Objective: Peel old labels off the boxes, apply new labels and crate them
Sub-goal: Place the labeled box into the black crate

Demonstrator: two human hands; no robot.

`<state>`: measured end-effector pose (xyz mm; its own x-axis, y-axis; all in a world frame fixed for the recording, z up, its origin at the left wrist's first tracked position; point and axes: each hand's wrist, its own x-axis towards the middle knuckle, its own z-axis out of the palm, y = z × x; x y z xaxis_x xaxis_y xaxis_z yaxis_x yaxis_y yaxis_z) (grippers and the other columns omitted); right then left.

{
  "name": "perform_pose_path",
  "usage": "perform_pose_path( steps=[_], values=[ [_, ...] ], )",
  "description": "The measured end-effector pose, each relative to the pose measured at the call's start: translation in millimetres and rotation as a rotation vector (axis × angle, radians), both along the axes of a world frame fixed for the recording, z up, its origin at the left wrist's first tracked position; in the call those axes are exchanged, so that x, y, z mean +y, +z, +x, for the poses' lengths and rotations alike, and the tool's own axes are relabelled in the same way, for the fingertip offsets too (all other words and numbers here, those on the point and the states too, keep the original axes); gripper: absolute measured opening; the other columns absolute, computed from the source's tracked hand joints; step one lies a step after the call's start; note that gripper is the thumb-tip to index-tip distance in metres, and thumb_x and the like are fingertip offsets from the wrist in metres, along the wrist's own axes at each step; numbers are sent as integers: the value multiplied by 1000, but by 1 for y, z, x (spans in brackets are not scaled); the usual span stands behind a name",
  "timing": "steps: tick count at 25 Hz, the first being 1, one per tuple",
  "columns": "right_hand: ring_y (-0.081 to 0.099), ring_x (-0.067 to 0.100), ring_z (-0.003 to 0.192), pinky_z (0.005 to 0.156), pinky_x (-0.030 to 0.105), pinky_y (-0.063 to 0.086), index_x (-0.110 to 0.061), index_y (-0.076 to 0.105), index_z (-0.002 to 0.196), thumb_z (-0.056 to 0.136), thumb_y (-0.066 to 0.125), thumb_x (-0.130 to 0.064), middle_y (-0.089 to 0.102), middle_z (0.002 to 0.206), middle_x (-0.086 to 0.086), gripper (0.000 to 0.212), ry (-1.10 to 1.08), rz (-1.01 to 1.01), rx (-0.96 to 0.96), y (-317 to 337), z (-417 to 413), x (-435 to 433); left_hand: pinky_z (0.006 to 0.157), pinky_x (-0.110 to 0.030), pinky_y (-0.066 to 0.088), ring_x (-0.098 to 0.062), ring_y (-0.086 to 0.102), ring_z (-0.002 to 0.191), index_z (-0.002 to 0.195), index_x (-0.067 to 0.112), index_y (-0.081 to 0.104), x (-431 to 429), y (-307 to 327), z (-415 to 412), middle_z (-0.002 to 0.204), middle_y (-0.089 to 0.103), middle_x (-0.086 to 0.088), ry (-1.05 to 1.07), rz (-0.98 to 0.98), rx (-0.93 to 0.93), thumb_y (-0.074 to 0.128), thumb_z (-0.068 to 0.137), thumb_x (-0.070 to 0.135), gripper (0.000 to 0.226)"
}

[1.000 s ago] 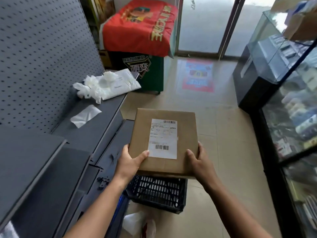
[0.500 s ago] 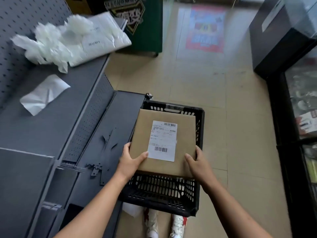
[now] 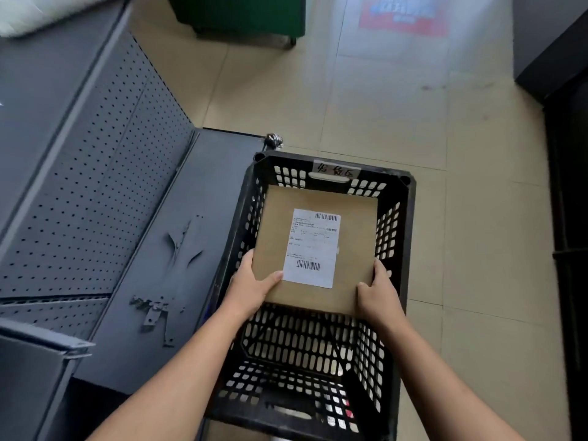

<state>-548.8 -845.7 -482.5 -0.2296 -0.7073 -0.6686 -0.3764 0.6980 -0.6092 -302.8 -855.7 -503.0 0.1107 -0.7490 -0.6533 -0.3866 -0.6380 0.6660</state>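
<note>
Lower than half a second ago, the box [image 3: 318, 249] now sits down inside the crate [image 3: 405, 198], where before it was held over the rim, and the view has tipped further toward the floor [image 3: 397, 116].

Counted: one brown cardboard box, one white label [image 3: 313, 248] on its top face, one black plastic crate with slotted walls, and two hands. The label carries two barcodes, one at its far edge and one at its near edge.

Both forearms reach forward and down from the near edge of the view, bare, and converge on the near side of the box. The left hand [image 3: 251, 289] grips the near left corner. Its thumb lies flat across the top face with the tip just beside the label's near left corner, and its fingers wrap under the left edge, hidden from view. The right hand [image 3: 378, 297] grips the near right corner, thumb on the top face, fingers curled together round the right edge.

The box fills the far half of the crate, its far edge close to the far wall. I cannot tell whether it touches the bottom. The near half of the crate's slotted bottom is uncovered. A strip of tape with handwriting [image 3: 335, 171] is stuck on the crate's far rim.

Grey metal shelving [image 3: 95, 186] with a perforated panel stands to the left, touching the crate's left side. A green cabinet [image 3: 238, 14] and a red and blue floor sticker [image 3: 404, 14] lie at the far end.
</note>
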Motion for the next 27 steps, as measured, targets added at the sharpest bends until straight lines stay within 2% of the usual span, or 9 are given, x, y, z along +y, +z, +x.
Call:
perform_pose_path(
  steps=[2, 5, 10, 12, 15, 17, 19, 23, 27],
  values=[
    [49, 9, 112, 93, 21, 37, -22, 40, 141, 89, 38, 1, 57, 131, -5, 57, -5, 31, -7, -11, 1, -11, 100, -32, 47, -14, 58, 117, 150, 23, 37, -12, -16, 0, 132, 60, 6, -36, 18, -45, 76, 87, 35, 75],
    [57, 16, 106, 92, 28, 45, -24, 46, 136, 88, 37, 0, 62, 125, 0, 55, -17, 49, 10, -29, -4, -22, 103, -38, 47, -17, 57, 119, 150, 23, 36, -22, -38, -2, 133, 60, 5, -89, 77, -79, 76, 86, 41, 77],
    [45, 13, 99, 86, 21, 35, -21, 47, 138, 92, 42, -5, 57, 115, -5, 49, 30, 97, 28, -44, -3, -23, 106, -41, 46, -20, 56, 124, 151, 22, 33, -24, -64, -5, 139, 58, 0, -108, 156, -152, 77, 85, 40, 81],
    [48, 15, 101, 87, 22, 37, -20, 46, 138, 91, 44, -9, 60, 124, -4, 48, 32, 83, 48, -43, -6, -25, 106, -43, 46, -22, 55, 125, 150, 22, 33, -29, -63, -8, 141, 56, -1, -145, 170, -180, 76, 86, 42, 80],
    [50, 12, 115, 92, 21, 35, -17, 47, 137, 91, 42, -7, 55, 118, -7, 47, 96, 19, 111, -27, -2, -21, 108, -47, 43, -27, 47, 135, 155, 21, 25, -34, -40, -12, 152, 45, -5, -204, 148, -290, 67, 91, 48, 82],
    [47, 17, 130, 103, 28, 37, -13, 45, 141, 93, 44, -12, 53, 135, 0, 48, 193, -65, 217, -3, 1, -20, 105, -46, 44, -26, 46, 134, 153, 23, 29, -39, -8, -16, 153, 43, -3, -258, 55, -399, 58, 96, 49, 70],
    [47, 20, 131, 107, 35, 38, -13, 47, 140, 95, 45, -20, 50, 143, 4, 46, 316, -150, 331, 29, -1, -30, 101, -43, 45, -25, 50, 130, 148, 26, 37, -50, 37, -23, 149, 48, 1, -294, -51, -483, 52, 99, 47, 56],
    [60, 24, 108, 84, 35, 49, -19, 63, 117, 95, 46, -29, 63, 116, 3, 29, 470, -354, 463, 144, -6, -63, 94, -39, 43, -23, 54, 123, 137, 28, 49, -65, 157, -27, 140, 55, 5, -327, -218, -606, 47, 101, 45, 39],
    [61, 25, 105, 84, 36, 51, -21, 63, 119, 95, 48, -32, 64, 119, 2, 30, 581, -605, 533, 288, 8, -83, 89, -37, 45, -23, 58, 119, 130, 28, 56, -63, 311, -14, 134, 61, 3, -251, -426, -697, 47, 101, 46, 35]
  ],
)
